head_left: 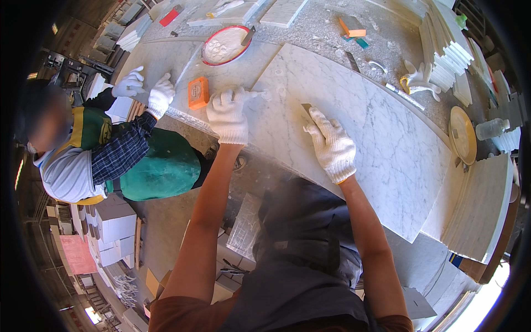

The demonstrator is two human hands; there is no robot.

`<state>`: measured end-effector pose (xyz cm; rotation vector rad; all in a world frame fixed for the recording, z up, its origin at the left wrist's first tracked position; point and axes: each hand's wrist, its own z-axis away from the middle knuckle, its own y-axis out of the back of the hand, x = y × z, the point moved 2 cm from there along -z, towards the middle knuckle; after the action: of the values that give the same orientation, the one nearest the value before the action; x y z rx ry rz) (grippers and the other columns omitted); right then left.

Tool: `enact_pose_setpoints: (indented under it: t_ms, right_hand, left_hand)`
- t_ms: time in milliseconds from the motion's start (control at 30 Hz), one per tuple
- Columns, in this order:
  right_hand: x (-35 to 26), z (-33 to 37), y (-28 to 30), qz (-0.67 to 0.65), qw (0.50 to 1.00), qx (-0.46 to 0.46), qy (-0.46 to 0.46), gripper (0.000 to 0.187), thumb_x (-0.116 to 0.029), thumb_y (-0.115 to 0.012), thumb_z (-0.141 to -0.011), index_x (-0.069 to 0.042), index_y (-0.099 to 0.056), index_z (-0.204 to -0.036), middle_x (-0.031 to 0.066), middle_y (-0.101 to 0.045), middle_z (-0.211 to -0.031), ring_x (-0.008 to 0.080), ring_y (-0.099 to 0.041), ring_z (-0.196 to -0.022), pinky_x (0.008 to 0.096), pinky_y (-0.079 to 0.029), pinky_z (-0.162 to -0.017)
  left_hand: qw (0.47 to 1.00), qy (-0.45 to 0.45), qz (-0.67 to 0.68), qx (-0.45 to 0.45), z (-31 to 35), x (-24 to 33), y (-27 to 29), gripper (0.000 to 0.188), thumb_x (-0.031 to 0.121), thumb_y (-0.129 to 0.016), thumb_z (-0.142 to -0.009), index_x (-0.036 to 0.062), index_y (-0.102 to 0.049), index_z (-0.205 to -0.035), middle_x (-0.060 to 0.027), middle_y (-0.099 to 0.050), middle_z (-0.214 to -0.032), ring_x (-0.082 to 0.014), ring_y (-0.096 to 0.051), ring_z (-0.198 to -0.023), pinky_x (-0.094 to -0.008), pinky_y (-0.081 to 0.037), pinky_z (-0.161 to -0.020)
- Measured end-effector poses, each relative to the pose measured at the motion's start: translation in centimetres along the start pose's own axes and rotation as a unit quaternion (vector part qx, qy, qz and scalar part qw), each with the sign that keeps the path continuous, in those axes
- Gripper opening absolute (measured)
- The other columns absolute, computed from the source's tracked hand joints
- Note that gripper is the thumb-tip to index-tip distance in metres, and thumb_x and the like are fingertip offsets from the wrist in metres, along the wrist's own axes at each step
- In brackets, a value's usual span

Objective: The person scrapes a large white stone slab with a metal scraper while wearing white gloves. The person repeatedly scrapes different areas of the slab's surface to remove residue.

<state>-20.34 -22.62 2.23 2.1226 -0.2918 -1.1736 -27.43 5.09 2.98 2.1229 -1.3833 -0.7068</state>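
White knit gloves cover both my hands. My right hand (332, 145) is closed around a small flat metal blade (306, 108), whose dark tip sticks out past the fingers over the grey-veined marble slab (365, 127). Farther left, my left hand (228, 117) is held at the slab's left end with its fingers curled in. A whitish tip points right from it; whether that is a glove finger or something held is unclear. Just left of this hand sits an orange block (198, 93). Beyond it stands a red-rimmed bowl (225, 45) of white paste with a putty knife (248, 36) at its edge.
At the left, a co-worker in a green apron (160, 166) has gloved hands (161, 95) over another slab. Stacked stone slabs (442, 52) stand at the far right. A yellow bowl (463, 135), a plastic bottle (492, 129) and loose gloves (420, 80) lie nearer.
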Motion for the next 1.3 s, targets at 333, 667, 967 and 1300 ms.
enact_pose_setpoints:
  t_ms: [333,667,967,1300]
  right_hand:
    - [0.0,-0.1,0.6,-0.053,0.998,-0.025,-0.029,0.044,-0.033,-0.076,-0.103,-0.025,-0.072,-0.145,0.0212,-0.076,-0.126,0.0450,-0.076,-0.107,0.0498,-0.063,-0.092]
    - [1.0,0.8,0.6,-0.067,0.995,0.075,-0.017,0.050,-0.020,-0.073,-0.105,-0.011,-0.064,-0.153,0.0195,-0.075,-0.137,0.0443,-0.075,-0.117,0.0475,-0.063,-0.096]
    - [2.5,4.0,0.8,0.026,0.990,0.135,-0.030,0.056,-0.006,-0.063,-0.109,-0.002,-0.051,-0.163,0.0161,-0.076,-0.109,0.0269,-0.076,-0.092,0.0388,-0.061,-0.086]
    - [2.5,5.0,1.8,-0.080,0.981,0.161,-0.073,0.017,-0.003,-0.062,-0.110,0.002,-0.066,-0.125,0.0117,-0.078,-0.103,0.0157,-0.076,-0.083,0.0318,-0.064,-0.078]
  left_hand:
    - [0.997,0.052,0.050,-0.001,1.1,-0.6,-0.8,0.033,0.008,-0.076,-0.087,0.0157,-0.074,-0.119,-0.0037,-0.073,-0.101,-0.0316,-0.069,-0.093,-0.0478,-0.057,-0.082]
    - [0.845,0.391,0.360,-0.057,0.5,-3.6,-4.9,0.028,0.010,-0.077,-0.103,0.0049,-0.067,-0.129,-0.0055,-0.077,-0.121,-0.0183,-0.069,-0.109,-0.0353,-0.054,-0.100]
    - [0.811,0.411,0.403,-0.108,0.8,-6.2,-10.6,0.044,0.026,-0.085,-0.094,0.0091,-0.071,-0.132,-0.0138,-0.079,-0.119,-0.0309,-0.073,-0.111,-0.0429,-0.055,-0.102]
    - [0.855,0.408,0.283,-0.148,0.9,-5.8,-9.2,0.054,0.036,-0.087,-0.090,0.0162,-0.071,-0.138,-0.0156,-0.077,-0.119,-0.0360,-0.071,-0.115,-0.0489,-0.054,-0.104]
